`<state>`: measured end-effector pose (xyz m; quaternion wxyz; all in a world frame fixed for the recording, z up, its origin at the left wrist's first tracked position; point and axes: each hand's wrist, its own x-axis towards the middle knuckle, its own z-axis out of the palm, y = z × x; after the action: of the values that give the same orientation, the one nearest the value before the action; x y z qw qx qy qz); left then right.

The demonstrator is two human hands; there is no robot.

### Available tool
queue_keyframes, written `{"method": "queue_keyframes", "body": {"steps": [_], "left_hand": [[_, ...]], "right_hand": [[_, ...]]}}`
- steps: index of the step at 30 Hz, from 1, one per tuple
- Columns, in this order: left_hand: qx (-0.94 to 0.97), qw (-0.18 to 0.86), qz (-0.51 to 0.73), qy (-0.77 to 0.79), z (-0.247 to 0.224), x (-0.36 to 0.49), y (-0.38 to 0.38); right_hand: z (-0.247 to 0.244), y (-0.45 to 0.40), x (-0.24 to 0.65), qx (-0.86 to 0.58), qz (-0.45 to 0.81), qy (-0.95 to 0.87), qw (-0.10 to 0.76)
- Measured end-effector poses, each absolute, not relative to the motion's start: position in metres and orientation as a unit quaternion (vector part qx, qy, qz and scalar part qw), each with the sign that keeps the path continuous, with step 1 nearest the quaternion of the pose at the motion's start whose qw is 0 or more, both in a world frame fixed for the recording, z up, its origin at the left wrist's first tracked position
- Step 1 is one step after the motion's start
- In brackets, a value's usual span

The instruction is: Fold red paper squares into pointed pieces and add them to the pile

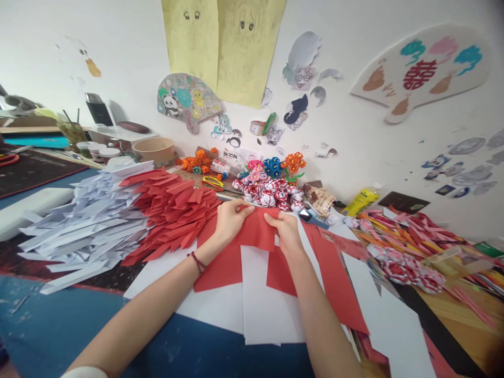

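One red sheet (258, 231) is up in two hands over the middle of the table (197, 349): the left hand (230, 219) pinches its far left edge between thumb and fingers, the right hand (288, 231) its far right corner, both forearms reaching in from the near side. The sheet is plain and slightly bent. Under it lie loose papers (271, 317), red and white, overlapping too much to count. Left are two heaps of strips, one red heap (169, 212), one white heap (92, 215). Far left stands one bowl (153, 150); far right, one yellow bottle (361, 200).
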<state>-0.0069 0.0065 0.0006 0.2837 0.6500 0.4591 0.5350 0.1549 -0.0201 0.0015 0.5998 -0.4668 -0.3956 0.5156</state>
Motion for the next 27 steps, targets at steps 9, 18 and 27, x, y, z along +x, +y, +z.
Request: {"method": "queue_keyframes", "body": {"steps": [9,18,27], "left_hand": [[0.641,0.286,0.544,0.46,0.004,-0.006,0.003],[0.609,0.301,0.57,0.463,0.003,-0.011,0.007],[0.591,0.496,0.519,0.367,0.01,-0.009,0.002]], "right_hand": [[0.003,-0.021,0.154,-0.464,0.512,-0.4,0.602],[0.002,-0.018,0.163,-0.484,0.487,-0.379,0.62],[0.001,-0.014,0.165,-0.456,0.49,-0.382,0.638]]}}
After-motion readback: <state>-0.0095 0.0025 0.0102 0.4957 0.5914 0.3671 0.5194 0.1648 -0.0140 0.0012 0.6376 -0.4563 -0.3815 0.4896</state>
